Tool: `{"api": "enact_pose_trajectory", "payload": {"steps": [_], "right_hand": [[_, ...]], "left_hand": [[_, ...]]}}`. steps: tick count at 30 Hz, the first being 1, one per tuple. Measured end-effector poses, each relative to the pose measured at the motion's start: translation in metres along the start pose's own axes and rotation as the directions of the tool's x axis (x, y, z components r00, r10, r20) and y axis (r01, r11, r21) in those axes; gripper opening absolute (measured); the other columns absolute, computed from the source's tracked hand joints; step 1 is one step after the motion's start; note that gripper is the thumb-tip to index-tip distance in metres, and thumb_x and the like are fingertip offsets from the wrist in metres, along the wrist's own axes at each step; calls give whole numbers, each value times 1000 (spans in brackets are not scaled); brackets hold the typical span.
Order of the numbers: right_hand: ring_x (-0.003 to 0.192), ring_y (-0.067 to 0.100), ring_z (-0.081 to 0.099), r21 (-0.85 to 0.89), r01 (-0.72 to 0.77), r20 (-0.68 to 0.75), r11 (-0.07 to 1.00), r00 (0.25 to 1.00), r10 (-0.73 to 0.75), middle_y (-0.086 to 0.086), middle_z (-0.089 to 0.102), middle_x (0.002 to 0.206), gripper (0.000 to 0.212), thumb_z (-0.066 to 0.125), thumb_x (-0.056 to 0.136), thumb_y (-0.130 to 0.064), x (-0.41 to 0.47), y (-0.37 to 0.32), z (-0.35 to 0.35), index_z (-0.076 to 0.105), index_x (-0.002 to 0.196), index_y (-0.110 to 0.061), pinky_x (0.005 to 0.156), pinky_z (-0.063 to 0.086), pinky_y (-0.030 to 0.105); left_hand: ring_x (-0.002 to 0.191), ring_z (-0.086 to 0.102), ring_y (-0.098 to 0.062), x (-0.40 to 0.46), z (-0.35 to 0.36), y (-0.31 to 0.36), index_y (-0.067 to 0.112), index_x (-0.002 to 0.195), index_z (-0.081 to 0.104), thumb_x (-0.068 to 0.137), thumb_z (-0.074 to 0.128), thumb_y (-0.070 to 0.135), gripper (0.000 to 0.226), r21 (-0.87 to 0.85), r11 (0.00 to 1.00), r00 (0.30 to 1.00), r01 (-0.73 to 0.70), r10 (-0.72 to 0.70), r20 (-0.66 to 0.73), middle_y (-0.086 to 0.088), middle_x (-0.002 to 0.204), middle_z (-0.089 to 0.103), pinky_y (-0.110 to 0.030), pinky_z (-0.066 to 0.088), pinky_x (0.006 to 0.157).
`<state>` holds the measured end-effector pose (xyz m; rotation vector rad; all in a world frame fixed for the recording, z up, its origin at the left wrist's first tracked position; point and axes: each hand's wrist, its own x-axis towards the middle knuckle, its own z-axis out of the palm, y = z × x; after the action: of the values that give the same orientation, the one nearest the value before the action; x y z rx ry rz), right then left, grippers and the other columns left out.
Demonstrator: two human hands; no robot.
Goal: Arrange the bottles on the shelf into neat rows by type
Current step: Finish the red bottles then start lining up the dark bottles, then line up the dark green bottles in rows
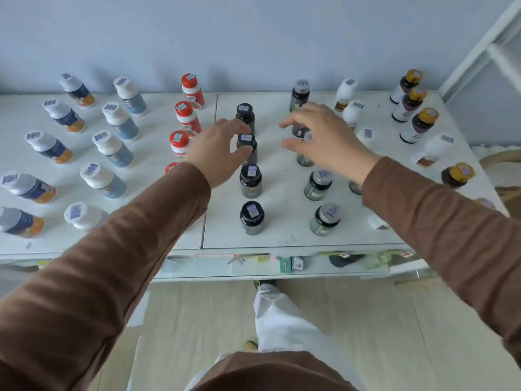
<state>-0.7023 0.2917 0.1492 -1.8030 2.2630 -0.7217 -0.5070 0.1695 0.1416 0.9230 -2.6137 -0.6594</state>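
White shelf point(282, 230) against the blue wall already holds bottles mostly rowed by type; the left hand point(217, 150) pinches a black-capped bottle point(247, 146) mid-row, the right hand point(324, 136) hovers with loosely spread fingers over a grey-capped bottle point(306, 153), so straightening both rows likely follows.

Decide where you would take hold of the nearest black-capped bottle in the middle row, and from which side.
Grip the black-capped bottle round its cap and shoulder, coming from above and the front edge of the shelf. It stands upright with open space on both sides, while the next bottle stands close behind it, so a grip from behind looks cramped.
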Motion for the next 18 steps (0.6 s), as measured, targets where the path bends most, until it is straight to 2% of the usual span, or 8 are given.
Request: {"api": "enact_pose_trajectory", "payload": {"steps": [3,6,8,10,12,15,18], "right_hand": [[104,17,52,12,-58,-37,998,998,58,-2,58,108,29,66,88,-36,-58,-4,-13,67,114,-23,81,36,28],[100,15,53,26,-121,-65,992,990,122,-2,59,106,23,66,89,-35,-110,1,-20,69,109,-25,81,38,27],[99,15,54,27,-148,-70,989,986,150,-4,59,105,21,64,90,-34,-138,10,-19,68,108,-25,83,43,31],[99,15,55,44,-186,-81,982,979,189,-6,60,105,21,62,92,-34,-163,20,-14,67,109,-24,87,47,36],[98,13,57,59,-219,-97,974,970,224,-6,60,105,21,60,92,-35,-183,32,-4,66,108,-23,88,49,39],[94,10,57,59,-250,-77,966,964,254,-6,60,105,19,60,92,-33,-207,49,22,65,107,-22,86,49,37],[103,18,54,-47,-229,6,972,973,229,1,56,111,32,66,89,-34,-222,66,52,61,116,-17,87,45,35]], "left_hand": [[109,56,-21,-39,7,30,24,123,58,88,58,30,35,-34,998,999,-48,48,15,-2,121,59,-37,46,94],[110,55,-22,-71,21,55,22,123,58,88,59,29,35,-40,995,994,-96,98,48,-1,122,58,-31,42,92],[109,55,-21,-88,35,66,22,122,58,88,59,30,35,-32,993,992,-112,114,62,-1,120,59,-28,39,88],[109,55,-21,-102,53,72,22,122,58,88,59,31,35,-40,993,989,-112,115,87,0,119,59,-30,42,90],[111,55,-22,-113,73,73,21,123,57,89,58,31,36,-33,994,986,-106,109,127,-1,120,60,-35,44,95],[112,53,-24,-126,107,71,20,126,55,89,58,33,39,-3,998,978,-58,58,201,-3,120,59,-34,39,95],[122,44,-25,-134,142,65,19,135,48,87,62,42,55,64,998,972,-5,-10,236,-4,130,52,-33,34,102]]}}
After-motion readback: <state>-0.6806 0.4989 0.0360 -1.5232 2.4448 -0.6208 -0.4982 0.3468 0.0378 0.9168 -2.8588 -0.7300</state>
